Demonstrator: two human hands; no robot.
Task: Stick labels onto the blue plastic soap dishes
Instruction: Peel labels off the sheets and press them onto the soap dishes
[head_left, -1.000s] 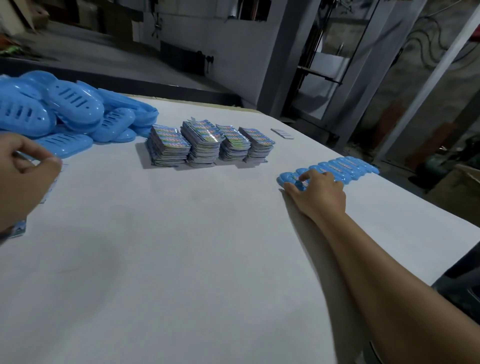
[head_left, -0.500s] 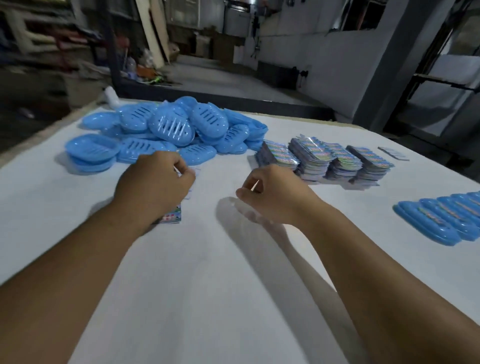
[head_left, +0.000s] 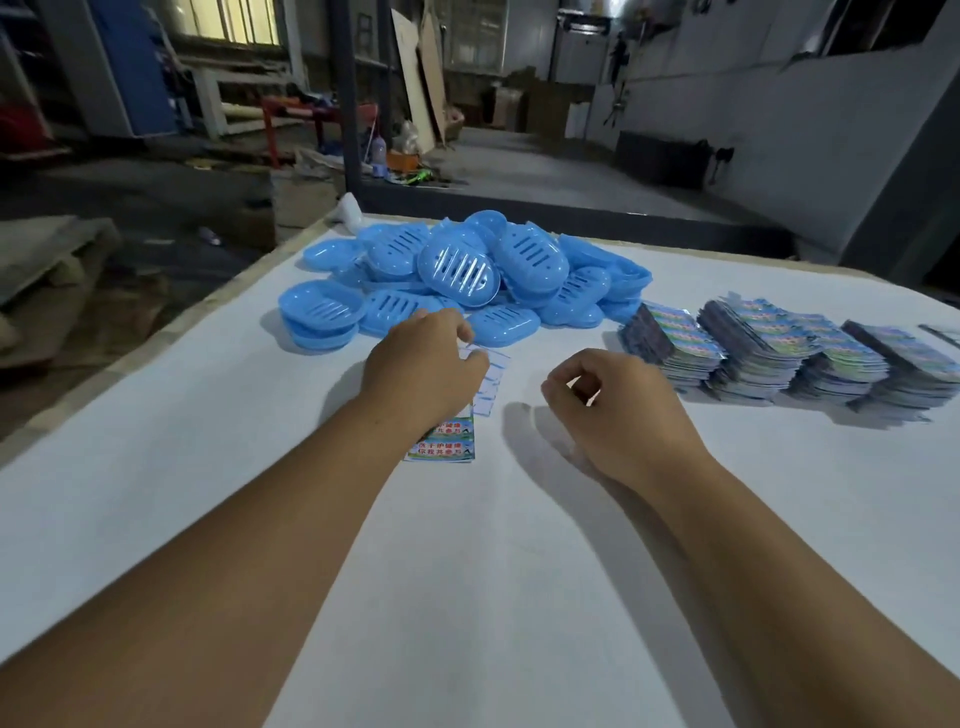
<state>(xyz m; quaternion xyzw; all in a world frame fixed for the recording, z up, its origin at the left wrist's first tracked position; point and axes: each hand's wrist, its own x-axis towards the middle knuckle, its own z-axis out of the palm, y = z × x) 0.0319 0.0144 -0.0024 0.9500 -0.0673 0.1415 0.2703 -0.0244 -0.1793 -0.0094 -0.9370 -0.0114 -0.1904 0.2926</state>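
Note:
A heap of blue plastic soap dishes (head_left: 462, 270) lies at the far middle of the white table (head_left: 467, 597). Just in front of it, a label sheet (head_left: 442, 442) with printed coloured labels lies flat. My left hand (head_left: 423, 364) rests on the sheet's upper part, and its curled fingers pinch the sheet's far end. My right hand (head_left: 615, 410) hovers to the right of the sheet. Its fingers are curled, thumb near the forefinger, and I see nothing in it.
Several stacks of label sheets (head_left: 769, 353) stand in a row at the right, close to my right hand. The table's left edge (head_left: 156, 338) runs diagonally, with the floor and clutter beyond it. A dark platform and a grey wall lie behind the table.
My right hand left the row of blue dishes at the right and came back beside the left hand. The view swung left, so that row is out of sight.

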